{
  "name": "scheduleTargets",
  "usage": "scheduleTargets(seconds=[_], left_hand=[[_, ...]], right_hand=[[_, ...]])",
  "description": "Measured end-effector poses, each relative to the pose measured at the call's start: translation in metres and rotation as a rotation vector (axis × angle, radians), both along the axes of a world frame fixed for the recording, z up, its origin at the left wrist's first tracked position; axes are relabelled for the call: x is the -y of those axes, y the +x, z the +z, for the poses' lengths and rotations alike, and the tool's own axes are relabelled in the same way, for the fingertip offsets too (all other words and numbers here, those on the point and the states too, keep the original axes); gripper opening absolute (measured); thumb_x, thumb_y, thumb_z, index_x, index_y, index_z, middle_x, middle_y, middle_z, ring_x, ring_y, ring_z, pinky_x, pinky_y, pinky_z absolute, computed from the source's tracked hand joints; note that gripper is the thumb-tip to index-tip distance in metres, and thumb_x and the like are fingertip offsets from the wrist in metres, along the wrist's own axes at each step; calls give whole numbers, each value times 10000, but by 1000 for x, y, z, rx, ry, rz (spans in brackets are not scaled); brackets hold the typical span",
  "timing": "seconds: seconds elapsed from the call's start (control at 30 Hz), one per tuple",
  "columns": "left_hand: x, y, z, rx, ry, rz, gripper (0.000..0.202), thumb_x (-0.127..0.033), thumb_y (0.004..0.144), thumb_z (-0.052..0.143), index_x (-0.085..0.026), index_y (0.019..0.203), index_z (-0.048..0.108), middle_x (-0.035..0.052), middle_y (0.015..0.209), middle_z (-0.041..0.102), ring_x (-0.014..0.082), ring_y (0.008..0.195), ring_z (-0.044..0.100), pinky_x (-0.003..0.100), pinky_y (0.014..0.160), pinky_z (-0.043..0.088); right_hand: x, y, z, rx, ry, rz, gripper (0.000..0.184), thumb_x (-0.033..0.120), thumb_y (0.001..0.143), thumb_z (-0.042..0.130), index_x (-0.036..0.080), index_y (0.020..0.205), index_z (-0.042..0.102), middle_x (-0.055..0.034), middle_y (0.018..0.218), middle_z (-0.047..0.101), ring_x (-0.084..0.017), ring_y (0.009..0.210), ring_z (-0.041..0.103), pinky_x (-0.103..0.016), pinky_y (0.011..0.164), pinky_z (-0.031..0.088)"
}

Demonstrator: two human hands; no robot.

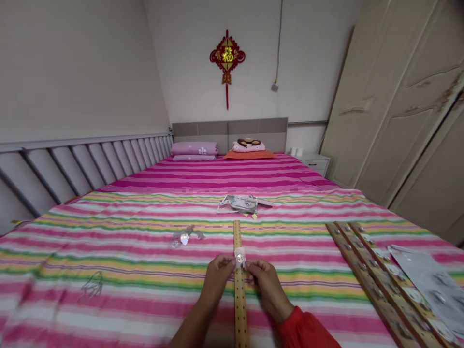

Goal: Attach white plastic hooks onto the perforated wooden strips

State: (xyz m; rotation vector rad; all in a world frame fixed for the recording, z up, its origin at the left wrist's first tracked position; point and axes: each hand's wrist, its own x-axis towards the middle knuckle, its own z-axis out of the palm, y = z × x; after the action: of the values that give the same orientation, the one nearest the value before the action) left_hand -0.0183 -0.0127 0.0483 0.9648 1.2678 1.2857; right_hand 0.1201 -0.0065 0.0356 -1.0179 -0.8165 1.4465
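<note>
Left hand: forearm bare, reaching in from the lower edge of view; the left hand (219, 268) is bent inward, thumb and fingertips pinching the left side of a small clear packet (239, 256).
Right hand: forearm in a red sleeve (306, 331), angled in from the lower right; the right hand (265, 276) mirrors the left, fingers curled, fingertips pinching the packet's right side.
Packet, quantity 1: positioned over the perforated strip (239, 309), between both hands; a shiny piece shows inside. Contact with the strip cannot be determined.
Perforated strip, quantity 1: flat, aligned lengthwise away from the person; far end past the packet, near end cut off by the view.
Loaded strips, quantity 3: brown strips (377, 275) side by side at right, bearing rows of small shiny pieces; exact number unclear.
Clear bag, quantity 1: the clear bag (427, 270) lies just right of these strips.
Left-side items: one cluster of small packets (184, 238); one thin tangle (93, 284) nearer the person.
Far item: one pile of wrapped parts (241, 204), beyond the perforated strip's end, apart from it.
Side room: broad spans of striped sheet (297, 261) separate the perforated strip from the loaded strips and from the cluster.
Boundary: slatted rail (79, 164) along the left edge of the bed.
</note>
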Motion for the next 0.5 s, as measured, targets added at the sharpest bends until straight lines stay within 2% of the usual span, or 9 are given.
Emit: scheduleTargets(seconds=[0.13,0.27,0.5], left_hand=[[-37,1,-7,11,47,64,287,-347,500,755,-147,667,634,7,582,649,130,545,588,239,551,451],[-72,2,-10,-72,130,135,223,-314,502,718,-154,632,635,20,600,664,153,599,614,266,622,477],[-118,4,-18,-154,98,169,137,-270,527,647,-176,615,603,4,590,646,160,594,615,263,606,475]], right_hand=[[-34,-7,-3,24,39,-38,141,264,529,725,156,556,637,26,440,571,-81,389,447,-208,390,330],[-69,-11,-8,30,47,-63,133,255,521,696,167,535,597,30,426,567,-85,375,458,-211,382,349],[-115,-21,-19,55,56,-99,101,232,516,636,182,531,550,49,395,547,-89,358,471,-206,373,367]])
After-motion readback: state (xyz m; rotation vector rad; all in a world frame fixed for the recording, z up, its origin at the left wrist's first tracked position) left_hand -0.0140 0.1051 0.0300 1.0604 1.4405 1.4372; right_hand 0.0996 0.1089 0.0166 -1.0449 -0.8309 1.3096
